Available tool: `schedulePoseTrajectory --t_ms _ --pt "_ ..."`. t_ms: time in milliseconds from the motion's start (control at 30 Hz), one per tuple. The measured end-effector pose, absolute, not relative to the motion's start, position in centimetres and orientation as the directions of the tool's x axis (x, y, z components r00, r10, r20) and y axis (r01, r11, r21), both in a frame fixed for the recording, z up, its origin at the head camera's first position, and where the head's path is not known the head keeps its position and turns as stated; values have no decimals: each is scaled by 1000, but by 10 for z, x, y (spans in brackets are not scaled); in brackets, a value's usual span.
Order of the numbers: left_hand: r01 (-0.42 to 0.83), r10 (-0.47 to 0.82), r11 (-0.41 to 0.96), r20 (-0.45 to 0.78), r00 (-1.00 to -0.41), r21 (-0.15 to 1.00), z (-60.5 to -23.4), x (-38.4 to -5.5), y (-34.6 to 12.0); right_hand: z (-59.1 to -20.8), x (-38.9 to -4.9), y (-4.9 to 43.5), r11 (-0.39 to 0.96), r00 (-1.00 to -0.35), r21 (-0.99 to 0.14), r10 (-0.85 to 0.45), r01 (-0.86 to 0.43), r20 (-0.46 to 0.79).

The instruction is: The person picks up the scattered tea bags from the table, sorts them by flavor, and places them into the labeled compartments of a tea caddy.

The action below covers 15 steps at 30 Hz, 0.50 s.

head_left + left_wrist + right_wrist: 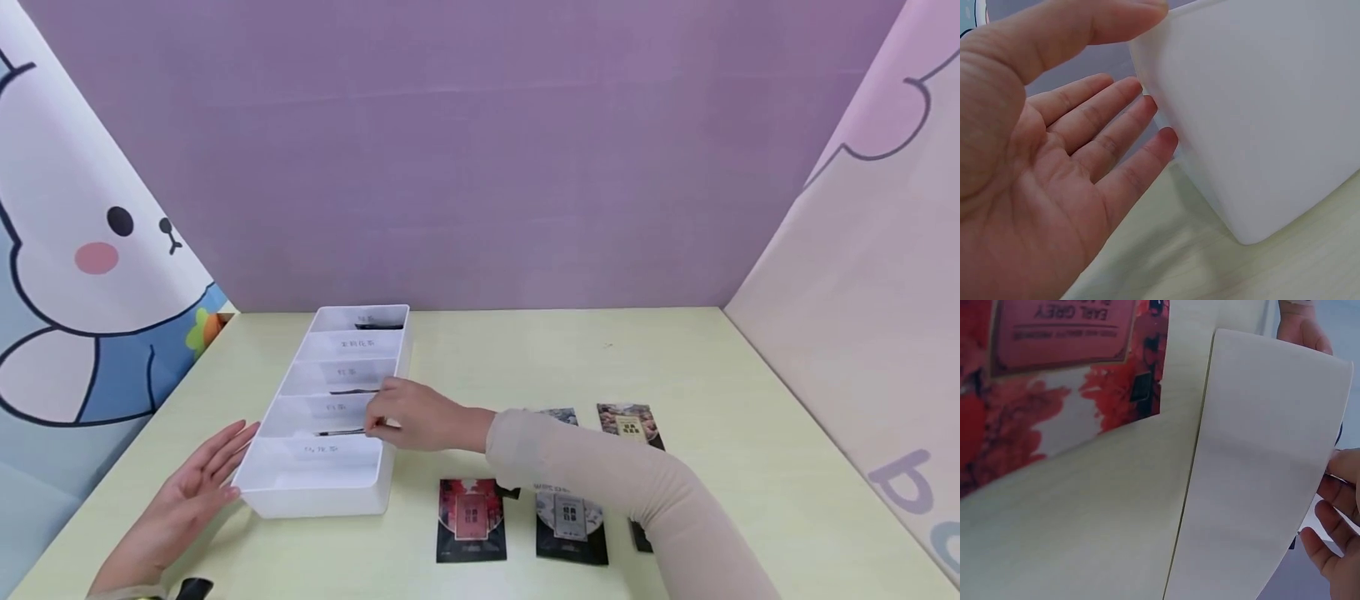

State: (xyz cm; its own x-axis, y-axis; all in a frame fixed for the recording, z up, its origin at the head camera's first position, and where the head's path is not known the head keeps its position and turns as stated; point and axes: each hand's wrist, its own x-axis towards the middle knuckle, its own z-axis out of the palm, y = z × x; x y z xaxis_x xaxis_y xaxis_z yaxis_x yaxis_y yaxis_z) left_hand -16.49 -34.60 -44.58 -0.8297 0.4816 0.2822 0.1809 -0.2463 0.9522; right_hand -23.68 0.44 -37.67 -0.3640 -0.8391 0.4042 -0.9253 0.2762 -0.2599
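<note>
A white divided box [315, 502] stands on the left part of the table, with handwritten labels on its dividers. My left hand [191, 497] is at its front left corner, fingers extended and palm turned up; in the left wrist view the fingertips meet the box wall [1272, 119]. My right hand [408, 414] reaches over the right rim. Its thumb and forefinger pinch the end of a dark tea sachet [337, 432], seen edge-on in the compartment behind the front one. Dark edges of other sachets [378, 327] show in compartments farther back.
Right of the box lie a red tea sachet [471, 521], a grey one [572, 527] and a multicoloured one [630, 423]. A blue-toned sachet [561, 414] is partly hidden by the right sleeve [585, 458]. A purple panel [480, 167] closes off the back of the table.
</note>
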Motion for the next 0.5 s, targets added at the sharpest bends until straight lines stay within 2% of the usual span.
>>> schedulePoseTrajectory --t_ms 133,267,500 --pt "172 480 -258 281 -831 951 -445 -164 -346 -378 -236 6 264 -306 -158 -866 -951 395" --pt "188 500 -281 311 -809 941 -445 -165 -347 -380 -234 8 254 -263 -77 -877 -964 402" --pt "189 515 -287 318 -796 939 -445 -167 -347 -374 -229 16 318 -321 -60 -897 -946 305"
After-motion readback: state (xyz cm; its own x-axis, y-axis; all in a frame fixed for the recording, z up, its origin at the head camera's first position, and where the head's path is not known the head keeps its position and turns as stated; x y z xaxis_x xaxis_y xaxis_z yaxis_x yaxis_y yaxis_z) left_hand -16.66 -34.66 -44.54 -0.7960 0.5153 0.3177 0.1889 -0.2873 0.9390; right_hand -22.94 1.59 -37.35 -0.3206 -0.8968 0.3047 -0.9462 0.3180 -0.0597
